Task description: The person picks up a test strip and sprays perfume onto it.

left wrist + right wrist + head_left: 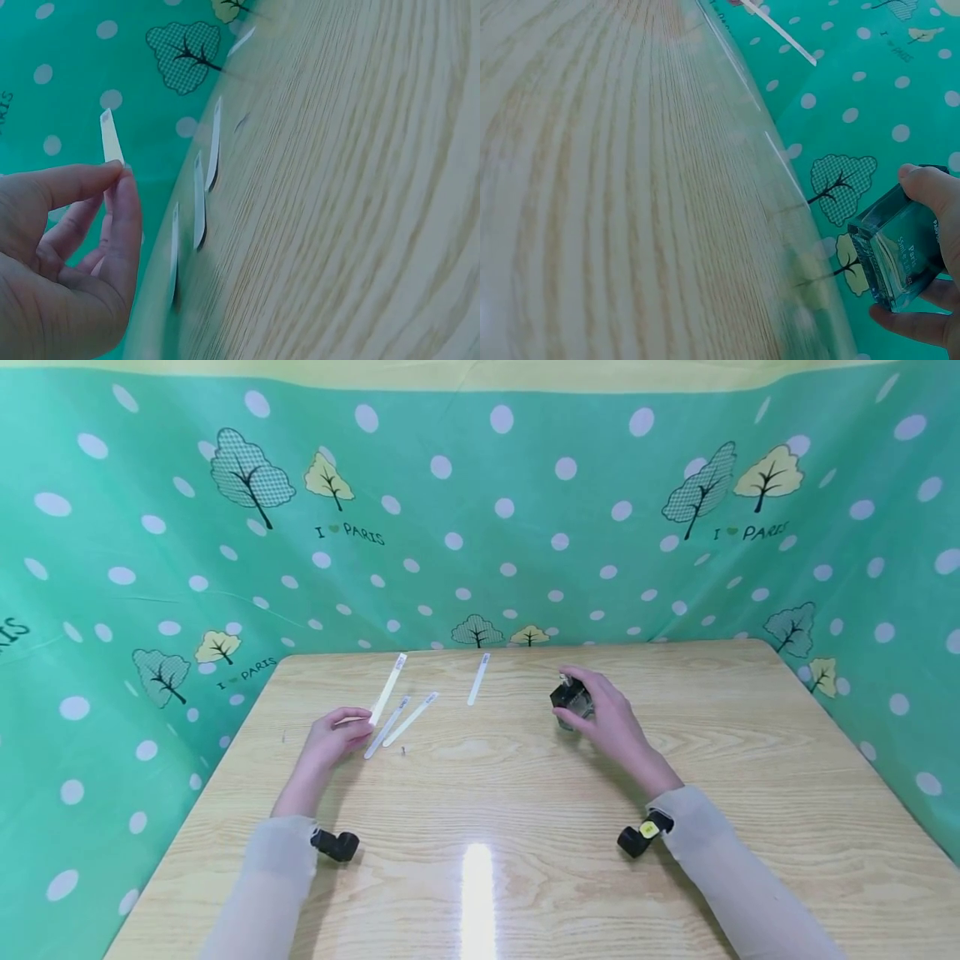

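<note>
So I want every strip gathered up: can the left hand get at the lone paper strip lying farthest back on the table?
Probably yes. The lone strip lies flat on bare table, with nothing between it and the left hand, though that hand's fingers already pinch another strip. The right hand holds a glass bottle off to the side.

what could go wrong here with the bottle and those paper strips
The right hand grips the small glass bottle only at its sides; if the fingers slip, it might drop onto the table and spill. The left hand pinches one thin strip by its end, so it may bend or slide out. Three more strips lie loose nearby, and a sleeve could sweep them off.
</note>
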`<move>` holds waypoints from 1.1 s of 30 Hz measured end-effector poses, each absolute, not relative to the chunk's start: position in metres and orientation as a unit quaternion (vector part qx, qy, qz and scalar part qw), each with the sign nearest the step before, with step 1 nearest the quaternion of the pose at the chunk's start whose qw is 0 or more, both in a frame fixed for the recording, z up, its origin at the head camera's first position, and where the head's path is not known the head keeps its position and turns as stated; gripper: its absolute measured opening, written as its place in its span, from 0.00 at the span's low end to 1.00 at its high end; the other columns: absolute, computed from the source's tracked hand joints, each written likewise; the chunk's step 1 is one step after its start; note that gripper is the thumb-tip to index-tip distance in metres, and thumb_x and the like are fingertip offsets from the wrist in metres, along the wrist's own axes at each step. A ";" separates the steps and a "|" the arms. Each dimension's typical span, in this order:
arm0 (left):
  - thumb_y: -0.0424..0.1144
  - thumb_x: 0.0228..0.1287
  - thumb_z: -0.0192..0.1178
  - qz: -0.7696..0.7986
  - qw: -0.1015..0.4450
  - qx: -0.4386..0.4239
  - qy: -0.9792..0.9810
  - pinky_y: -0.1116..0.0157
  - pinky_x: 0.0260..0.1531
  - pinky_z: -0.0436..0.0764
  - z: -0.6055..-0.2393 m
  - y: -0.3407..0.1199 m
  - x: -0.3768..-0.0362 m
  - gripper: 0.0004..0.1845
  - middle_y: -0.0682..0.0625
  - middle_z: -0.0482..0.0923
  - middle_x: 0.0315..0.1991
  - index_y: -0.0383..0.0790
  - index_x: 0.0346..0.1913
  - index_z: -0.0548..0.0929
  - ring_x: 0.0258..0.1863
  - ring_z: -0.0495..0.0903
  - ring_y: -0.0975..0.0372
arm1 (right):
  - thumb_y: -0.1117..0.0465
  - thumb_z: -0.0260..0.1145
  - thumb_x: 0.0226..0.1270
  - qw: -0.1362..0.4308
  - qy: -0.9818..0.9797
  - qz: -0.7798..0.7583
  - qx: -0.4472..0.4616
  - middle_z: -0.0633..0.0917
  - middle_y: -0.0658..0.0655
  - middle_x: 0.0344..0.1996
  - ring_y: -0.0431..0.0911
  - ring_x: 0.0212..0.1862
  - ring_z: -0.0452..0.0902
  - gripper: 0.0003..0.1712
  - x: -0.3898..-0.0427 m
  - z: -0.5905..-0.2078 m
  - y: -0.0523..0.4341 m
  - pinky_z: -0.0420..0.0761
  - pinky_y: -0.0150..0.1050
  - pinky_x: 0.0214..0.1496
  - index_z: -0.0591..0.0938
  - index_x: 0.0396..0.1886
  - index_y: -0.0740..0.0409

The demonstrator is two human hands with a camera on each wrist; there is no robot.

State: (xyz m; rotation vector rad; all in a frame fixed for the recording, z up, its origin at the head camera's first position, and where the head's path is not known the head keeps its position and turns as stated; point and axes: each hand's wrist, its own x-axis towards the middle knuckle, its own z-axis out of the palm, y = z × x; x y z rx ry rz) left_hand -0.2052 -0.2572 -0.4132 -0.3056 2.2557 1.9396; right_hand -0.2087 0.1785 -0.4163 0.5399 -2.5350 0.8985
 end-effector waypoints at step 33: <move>0.24 0.63 0.63 0.659 0.100 -0.060 0.743 0.73 0.43 0.87 -0.417 -0.198 -0.217 0.17 0.56 0.84 0.35 0.26 0.55 0.78 0.35 0.85 0.69 | 0.53 0.74 0.61 0.195 -0.901 0.330 0.204 0.77 0.59 0.64 0.58 0.62 0.76 0.39 -0.210 -0.415 0.167 0.80 0.56 0.64 0.69 0.70 0.44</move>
